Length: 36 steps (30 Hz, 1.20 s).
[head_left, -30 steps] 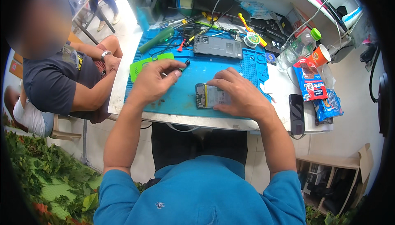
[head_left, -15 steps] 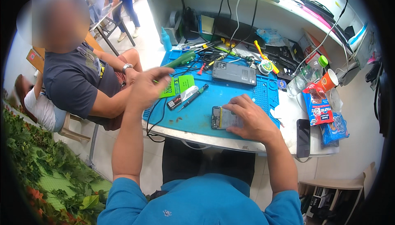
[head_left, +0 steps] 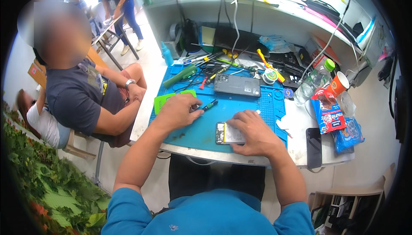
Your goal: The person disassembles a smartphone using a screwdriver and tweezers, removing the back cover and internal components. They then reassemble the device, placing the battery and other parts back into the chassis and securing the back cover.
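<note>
My right hand (head_left: pixel 256 132) grips an opened smartphone (head_left: pixel 220 132) lying on the blue mat (head_left: pixel 206 134), near its front edge. The phone's battery and part of its circuit board show; its right end is under my palm. To the left, my left hand (head_left: pixel 178 111) is closed, thumb and forefinger around a dark green screwdriver (head_left: pixel 210 105) whose end points right. The screwdriver's tip is hidden by the hand. A bright green card (head_left: pixel 159 102) sticks out beside that hand. Behind both hands lies a grey phone back cover or frame (head_left: pixel 237 85).
A green-handled tool (head_left: pixel 180 76), cables and several hand tools crowd the mat's back. A solder spool (head_left: pixel 269 76) lies right of them. Further right are a plastic bottle (head_left: pixel 315 82), an orange cup (head_left: pixel 339 83), snack packs (head_left: pixel 328 110) and a black phone (head_left: pixel 313 147). A person (head_left: pixel 92 93) sits at left.
My left hand has come down and to the right from above the green card onto the screwdriver, which has turned slightly. My right hand stays on the opened phone. The view has shifted slightly.
</note>
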Available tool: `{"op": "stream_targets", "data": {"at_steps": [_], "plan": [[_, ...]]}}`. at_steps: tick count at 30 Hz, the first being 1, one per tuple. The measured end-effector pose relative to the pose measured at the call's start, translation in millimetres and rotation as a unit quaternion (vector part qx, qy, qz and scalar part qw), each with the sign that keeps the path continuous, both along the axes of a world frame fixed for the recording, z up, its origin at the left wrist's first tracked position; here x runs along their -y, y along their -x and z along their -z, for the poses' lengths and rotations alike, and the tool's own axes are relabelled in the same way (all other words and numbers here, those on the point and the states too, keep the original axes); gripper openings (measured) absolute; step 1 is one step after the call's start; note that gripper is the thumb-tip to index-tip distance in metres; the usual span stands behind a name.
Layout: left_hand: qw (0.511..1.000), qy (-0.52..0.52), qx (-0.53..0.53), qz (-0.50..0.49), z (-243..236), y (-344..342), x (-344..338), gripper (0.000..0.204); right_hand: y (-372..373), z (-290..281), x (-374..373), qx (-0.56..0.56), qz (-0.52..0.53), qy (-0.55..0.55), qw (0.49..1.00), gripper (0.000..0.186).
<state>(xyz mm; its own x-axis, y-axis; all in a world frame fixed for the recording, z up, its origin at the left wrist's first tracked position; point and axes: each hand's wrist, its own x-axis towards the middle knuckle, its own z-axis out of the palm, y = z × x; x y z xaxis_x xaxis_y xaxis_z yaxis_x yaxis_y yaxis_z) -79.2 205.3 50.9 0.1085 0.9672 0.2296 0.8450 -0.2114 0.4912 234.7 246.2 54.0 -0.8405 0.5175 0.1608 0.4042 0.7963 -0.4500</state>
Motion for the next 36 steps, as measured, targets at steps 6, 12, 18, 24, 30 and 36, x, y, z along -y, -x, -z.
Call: {"op": "stream_targets", "data": {"at_steps": [6,12,18,24,30,36], "plan": [[0.998,-0.031,0.012,-0.058,-36.9,25.6,-61.5,0.029,-0.8,6.6,1.9,-0.034,0.000,-0.004,0.999,0.064],[0.996,-0.063,-0.055,-0.041,-51.3,34.6,-127.2,0.028,-4.7,13.5,2.6,-0.047,-0.006,-0.001,0.999,0.067],[0.992,-0.021,-0.122,0.009,-56.7,-10.1,-167.6,0.026,-8.4,15.6,3.0,-0.053,-0.007,-0.004,0.999,0.067],[0.949,0.080,-0.303,-0.034,-33.2,-26.6,-194.7,0.029,-7.6,19.7,0.5,-0.071,-0.024,0.002,0.997,0.066],[0.969,0.090,-0.226,0.029,-37.5,-30.6,-203.1,0.030,-9.1,21.6,2.1,-0.073,-0.013,-0.002,0.997,0.067],[0.968,0.120,-0.217,0.034,-30.7,-25.8,-213.7,0.032,-7.9,19.6,1.4,-0.072,-0.013,-0.001,0.997,0.067]]}}
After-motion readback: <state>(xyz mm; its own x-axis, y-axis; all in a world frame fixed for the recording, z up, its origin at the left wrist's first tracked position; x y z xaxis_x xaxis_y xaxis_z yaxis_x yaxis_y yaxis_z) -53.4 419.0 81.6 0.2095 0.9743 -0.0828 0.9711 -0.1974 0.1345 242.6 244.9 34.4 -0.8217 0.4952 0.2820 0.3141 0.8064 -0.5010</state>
